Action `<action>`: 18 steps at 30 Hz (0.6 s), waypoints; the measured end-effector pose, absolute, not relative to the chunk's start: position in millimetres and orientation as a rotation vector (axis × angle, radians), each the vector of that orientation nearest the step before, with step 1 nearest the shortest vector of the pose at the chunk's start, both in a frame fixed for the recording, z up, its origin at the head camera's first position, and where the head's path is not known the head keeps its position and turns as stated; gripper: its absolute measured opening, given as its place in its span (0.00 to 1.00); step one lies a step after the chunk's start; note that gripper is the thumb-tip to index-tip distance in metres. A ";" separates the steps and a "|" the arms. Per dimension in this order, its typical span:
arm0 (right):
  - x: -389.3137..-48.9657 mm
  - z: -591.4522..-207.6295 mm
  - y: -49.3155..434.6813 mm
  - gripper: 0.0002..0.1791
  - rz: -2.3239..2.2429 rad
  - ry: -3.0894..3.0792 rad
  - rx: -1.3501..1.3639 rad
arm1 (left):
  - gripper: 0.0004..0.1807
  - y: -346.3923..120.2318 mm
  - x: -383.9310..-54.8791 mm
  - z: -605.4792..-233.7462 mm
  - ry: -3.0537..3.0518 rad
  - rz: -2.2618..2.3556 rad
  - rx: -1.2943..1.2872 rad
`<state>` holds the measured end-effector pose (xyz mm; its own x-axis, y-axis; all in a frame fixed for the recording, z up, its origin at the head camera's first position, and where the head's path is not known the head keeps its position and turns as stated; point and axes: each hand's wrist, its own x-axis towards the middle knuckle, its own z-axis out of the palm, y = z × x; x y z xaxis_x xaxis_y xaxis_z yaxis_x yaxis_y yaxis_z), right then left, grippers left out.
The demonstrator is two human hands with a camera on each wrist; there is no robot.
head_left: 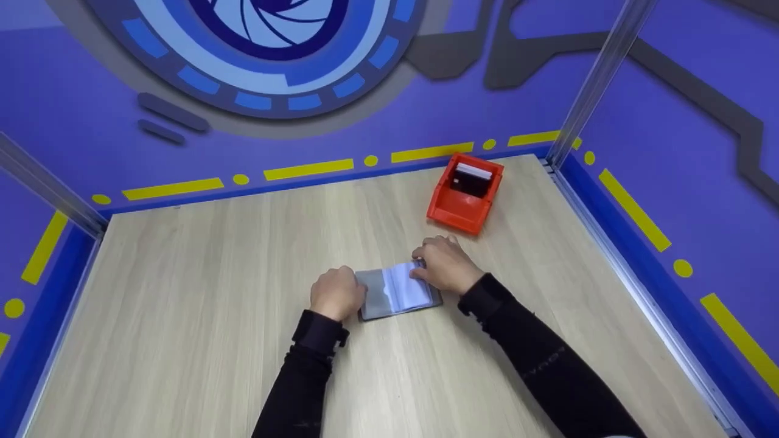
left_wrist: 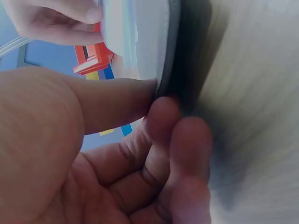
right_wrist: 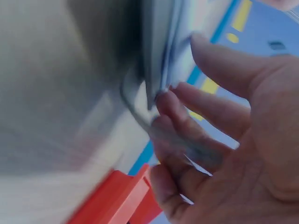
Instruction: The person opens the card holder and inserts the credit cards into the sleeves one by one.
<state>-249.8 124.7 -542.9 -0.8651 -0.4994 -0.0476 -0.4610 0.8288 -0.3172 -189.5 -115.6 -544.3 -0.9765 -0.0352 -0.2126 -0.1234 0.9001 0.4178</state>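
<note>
Left wrist: the card holder point(left_wrist: 152, 42) is pinched at its edge by the left hand point(left_wrist: 107, 154), best kept steady while the sleeves point(left_wrist: 120, 32) are parted. Right wrist: an edge is met by the right hand's point(right_wrist: 261, 135) fingers; pinching cannot be told. Head: the holder lies open on the wooden table point(head_left: 182, 304), purple-walled point(head_left: 61, 121), red bin point(head_left: 459, 210) at one o'clock.

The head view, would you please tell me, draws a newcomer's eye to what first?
Probably the red bin, toward the table's back right corner. Next, the grey holder with glossy pages, open between the left hand and right hand. A large circular emblem marks the back wall.
</note>
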 end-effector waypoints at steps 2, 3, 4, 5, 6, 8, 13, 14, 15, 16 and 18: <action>-256.9 -541.8 124.8 0.18 -0.398 2.826 -0.799 | 0.20 -115.5 -190.7 -543.9 2.866 0.645 -0.125; -259.6 -541.2 125.0 0.18 -0.381 2.806 -0.818 | 0.20 -115.6 -191.3 -543.5 2.865 0.645 -0.129; -260.9 -542.4 125.5 0.18 -0.366 2.791 -0.844 | 0.20 -115.5 -191.0 -544.1 2.859 0.644 -0.135; -261.7 -543.6 125.9 0.18 -0.356 2.779 -0.869 | 0.20 -115.5 -190.6 -544.3 2.855 0.643 -0.139; -262.1 -544.5 126.3 0.17 -0.345 2.779 -0.895 | 0.20 -115.5 -190.4 -544.6 2.854 0.647 -0.140; -261.9 -545.5 126.4 0.15 -0.321 2.797 -0.938 | 0.21 -115.6 -190.3 -544.9 2.852 0.654 -0.135; -258.2 -545.0 124.1 0.09 -0.281 2.889 -0.994 | 0.21 -116.5 -191.4 -545.2 2.849 0.664 -0.120; -257.6 -545.1 123.7 0.09 -0.294 2.906 -0.990 | 0.21 -116.4 -191.5 -544.9 2.847 0.663 -0.120; -257.4 -545.3 123.5 0.09 -0.314 2.920 -0.980 | 0.20 -116.5 -191.7 -544.6 2.845 0.661 -0.119; -257.4 -545.4 123.5 0.08 -0.343 2.924 -0.960 | 0.19 -116.5 -191.8 -544.5 2.843 0.657 -0.119; -258.4 -545.6 124.3 0.08 -0.406 2.911 -0.905 | 0.18 -116.3 -192.2 -543.9 2.840 0.647 -0.120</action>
<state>-258.4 124.3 -545.6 -0.8248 -0.5652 0.0149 -0.5477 0.7922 -0.2692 -192.2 -116.3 -543.9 -0.9711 -0.0293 -0.2367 -0.1289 0.8994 0.4176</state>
